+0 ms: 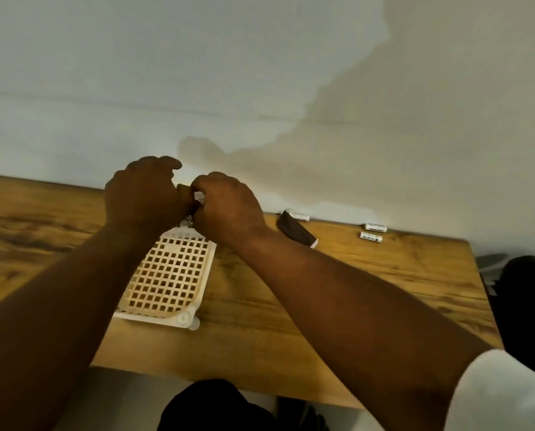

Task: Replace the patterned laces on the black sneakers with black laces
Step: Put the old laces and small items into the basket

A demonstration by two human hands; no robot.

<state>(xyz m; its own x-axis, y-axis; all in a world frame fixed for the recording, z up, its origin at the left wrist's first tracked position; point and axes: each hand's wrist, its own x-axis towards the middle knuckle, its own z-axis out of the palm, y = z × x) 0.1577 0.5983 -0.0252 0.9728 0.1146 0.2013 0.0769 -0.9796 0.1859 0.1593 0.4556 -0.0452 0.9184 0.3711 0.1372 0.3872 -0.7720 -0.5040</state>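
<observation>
I have both hands raised over the far side of the wooden table (322,306), close together above the top end of the white lattice basket (170,275). My left hand (145,194) is curled over with its knuckles toward the camera, and my right hand (229,206) is bunched beside it, fingers drawn in; between them a short stretch of patterned lace (191,219) shows, black-and-white and speckled, running down toward the basket's rim. It looks to me as though both hands are pinching that lace, though the fingertips themselves are hidden behind the knuckles. No sneaker is plainly in view at the hands; dark shapes at the right edge and at the bottom are too unclear to name. I judge the lace to be light, limp and woven, so it should fold and bunch easily and will not hold a shape; it ought to grip well rather than slip. The best hold is probably near its stiff tip, or in a tight bundle. Off to the right lie a dark wallet-like thing (295,233) and three small batteries (374,227)
</observation>
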